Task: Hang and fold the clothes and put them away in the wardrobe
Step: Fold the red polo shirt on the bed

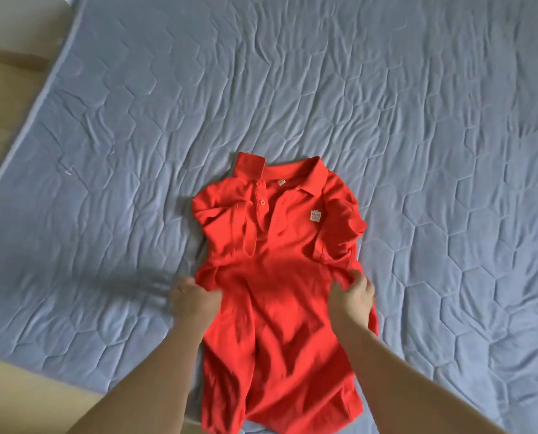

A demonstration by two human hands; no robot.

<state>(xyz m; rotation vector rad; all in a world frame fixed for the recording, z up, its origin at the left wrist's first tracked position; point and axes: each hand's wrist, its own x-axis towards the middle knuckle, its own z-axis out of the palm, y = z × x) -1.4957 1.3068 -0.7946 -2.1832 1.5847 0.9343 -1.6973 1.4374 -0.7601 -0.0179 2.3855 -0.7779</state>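
Polo shirt (280,245) lies collar away from us on the quilt (418,120), long axis toward us; left hand (195,297) and right hand (352,292) pinch its sides mid-length.

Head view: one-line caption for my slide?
Both hands, left and right, grip a red polo shirt on a quilted blue bedspread.

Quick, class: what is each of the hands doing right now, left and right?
Left hand: closed, gripping the left edge of the red polo shirt.
Right hand: closed, gripping the shirt's right edge.
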